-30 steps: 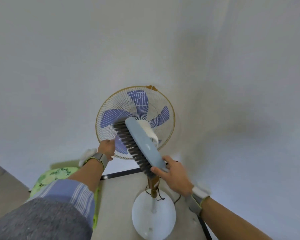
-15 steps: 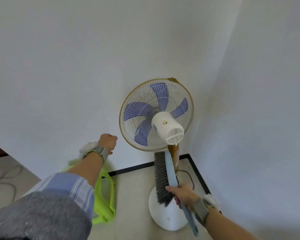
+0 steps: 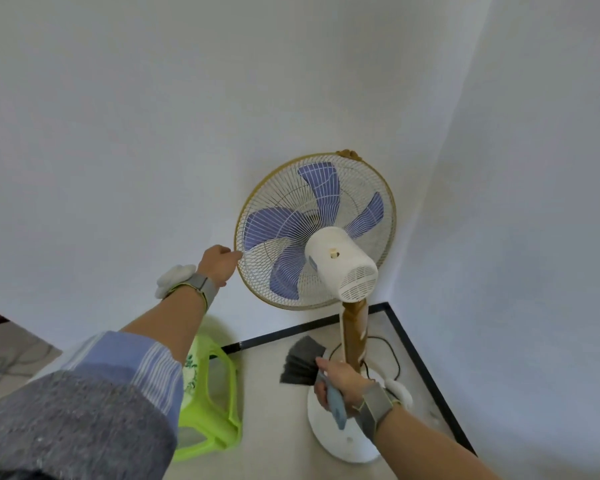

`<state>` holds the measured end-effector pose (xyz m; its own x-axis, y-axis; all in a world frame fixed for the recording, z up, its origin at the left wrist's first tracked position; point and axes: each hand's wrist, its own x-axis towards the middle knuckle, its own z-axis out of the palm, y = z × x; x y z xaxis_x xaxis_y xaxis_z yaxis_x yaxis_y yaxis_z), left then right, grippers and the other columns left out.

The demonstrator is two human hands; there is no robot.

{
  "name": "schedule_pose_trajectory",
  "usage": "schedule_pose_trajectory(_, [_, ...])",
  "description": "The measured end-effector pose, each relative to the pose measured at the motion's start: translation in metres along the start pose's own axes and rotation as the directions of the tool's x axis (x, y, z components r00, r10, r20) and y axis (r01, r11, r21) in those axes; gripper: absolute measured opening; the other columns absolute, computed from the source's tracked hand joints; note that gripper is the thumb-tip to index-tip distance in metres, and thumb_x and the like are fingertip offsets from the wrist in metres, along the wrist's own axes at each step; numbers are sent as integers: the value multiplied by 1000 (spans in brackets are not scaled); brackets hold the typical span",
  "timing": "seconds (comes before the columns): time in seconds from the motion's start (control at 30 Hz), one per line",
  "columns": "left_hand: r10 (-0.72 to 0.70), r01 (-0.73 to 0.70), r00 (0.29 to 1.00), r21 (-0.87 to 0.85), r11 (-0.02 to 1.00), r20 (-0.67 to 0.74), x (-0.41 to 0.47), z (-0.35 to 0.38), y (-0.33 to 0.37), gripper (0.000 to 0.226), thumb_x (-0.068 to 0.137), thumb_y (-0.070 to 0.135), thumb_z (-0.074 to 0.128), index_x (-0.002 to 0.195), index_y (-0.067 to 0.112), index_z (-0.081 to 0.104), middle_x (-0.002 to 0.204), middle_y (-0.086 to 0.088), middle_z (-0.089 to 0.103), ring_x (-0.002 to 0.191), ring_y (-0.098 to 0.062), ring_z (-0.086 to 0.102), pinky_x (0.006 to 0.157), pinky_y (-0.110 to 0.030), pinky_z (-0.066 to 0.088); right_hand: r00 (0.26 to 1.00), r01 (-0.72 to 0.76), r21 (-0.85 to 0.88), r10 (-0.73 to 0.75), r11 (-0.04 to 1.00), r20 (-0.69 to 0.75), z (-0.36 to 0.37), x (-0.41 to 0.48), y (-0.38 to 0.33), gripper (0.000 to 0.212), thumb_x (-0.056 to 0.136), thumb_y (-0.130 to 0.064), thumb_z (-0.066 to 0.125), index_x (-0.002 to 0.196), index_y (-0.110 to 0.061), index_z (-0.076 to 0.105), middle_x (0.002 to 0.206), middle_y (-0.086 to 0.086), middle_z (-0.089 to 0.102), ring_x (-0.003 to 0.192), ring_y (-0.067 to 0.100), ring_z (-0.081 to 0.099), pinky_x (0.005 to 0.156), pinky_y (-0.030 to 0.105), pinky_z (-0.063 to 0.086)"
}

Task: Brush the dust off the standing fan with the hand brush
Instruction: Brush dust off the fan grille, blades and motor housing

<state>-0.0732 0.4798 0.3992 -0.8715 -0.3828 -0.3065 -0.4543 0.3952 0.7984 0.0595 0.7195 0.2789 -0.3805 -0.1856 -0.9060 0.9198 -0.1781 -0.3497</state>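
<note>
Left hand [image 3: 217, 265]: fingers curled on fan guard [image 3: 281, 216] rim, 9 o'clock; steady it
Right hand [image 3: 340, 386]: grips hand brush [image 3: 302, 363]; sweep pole [image 3: 354, 334] downward

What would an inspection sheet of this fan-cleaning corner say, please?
Surface: smooth beige floor.
Job's things: white standing fan with purple blades and gold-rimmed grille, upright in the corner; blue-handled hand brush with dark bristles, low beside the fan's pole.
Clutter: lime-green plastic stool, left of the fan base.
Grippers: left hand holds the grille rim; right hand grips the brush handle.
Cables: black cord looping by the fan base.
Surroundings: white walls, black skirting strip.
</note>
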Motion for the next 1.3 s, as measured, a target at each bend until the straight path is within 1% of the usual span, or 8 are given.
schedule_pose_trajectory(0.23, [43, -43, 999, -60, 997, 7, 31, 17, 27, 64, 95, 38, 57, 145, 3, 36, 147, -18, 42, 128, -36, 46, 106, -50, 42, 982, 164, 358, -185, 919, 26, 16, 15, -49, 36, 99, -35, 50, 74, -10, 45, 49, 4, 47, 37, 12, 46, 39, 18, 40])
schedule_pose_trajectory(0.47, [86, -81, 996, -134, 988, 30, 57, 18, 33, 68, 96, 47, 53, 150, 14, 30, 154, -12, 36, 136, -34, 40, 112, -48, 35, 997, -45, 101, 38, 994, 70, 10, 35, -60, 44, 96, -45, 56, 83, -4, 49, 49, 5, 49, 32, 12, 46, 35, 17, 41])
schedule_pose_trajectory(0.63, [107, -103, 993, -57, 993, 58, 72, 12, 26, 54, 95, 52, 50, 133, 15, 51, 139, -13, 52, 121, -34, 53, 104, -49, 44, 999, 27, 208, -18, 978, -46, 4, 44, -70, 39, 97, -41, 55, 79, -6, 48, 51, 7, 48, 31, 13, 46, 34, 17, 41])
schedule_pose_trajectory(0.73, [124, -124, 988, -6, 992, 89, 78, 0, 22, 48, 91, 54, 53, 114, 12, 58, 113, -17, 65, 89, -31, 63, 84, -43, 55, 989, 137, 241, -118, 961, -92, 26, 55, -64, 68, 104, -41, 37, 51, -2, 54, 39, 8, 45, 25, 15, 42, 30, 18, 36])
schedule_pose_trajectory(0.8, [158, -161, 979, 14, 987, 128, 81, -7, 23, 48, 91, 53, 55, 110, 9, 59, 103, -17, 68, 79, -29, 63, 74, -39, 56, 995, 100, 256, -95, 962, -32, 48, 56, -53, 68, 104, -44, 35, 55, -1, 53, 38, 8, 44, 24, 15, 41, 30, 17, 35])
schedule_pose_trajectory(0.93, [176, -193, 955, 48, 980, 240, 84, -24, 23, 45, 92, 51, 55, 105, 8, 58, 96, -16, 69, 74, -27, 65, 74, -39, 56, 991, -55, 290, 16, 956, 136, 91, 61, -20, 52, 99, -46, 47, 77, 1, 49, 44, 4, 43, 28, 12, 45, 31, 15, 39])
schedule_pose_trajectory(1.1, [174, -218, 905, 72, 973, 389, 84, -43, 18, 49, 97, 52, 46, 107, 7, 62, 97, -11, 68, 83, -25, 63, 81, -39, 52, 975, 220, 553, -176, 804, -133, 105, 81, 3, 44, 102, -37, 46, 71, -6, 45, 44, 5, 47, 31, 13, 45, 35, 19, 39])
schedule_pose_trajectory(1.3, [209, -250, 882, 45, 967, 423, 84, -47, 19, 74, 97, 64, 18, 108, 9, 65, 103, -11, 66, 94, -28, 58, 79, -36, 44, 962, 6, 571, -161, 821, 222, 141, 55, -5, 47, 91, -40, 54, 87, 7, 53, 46, 5, 47, 30, 15, 47, 30, 19, 41])
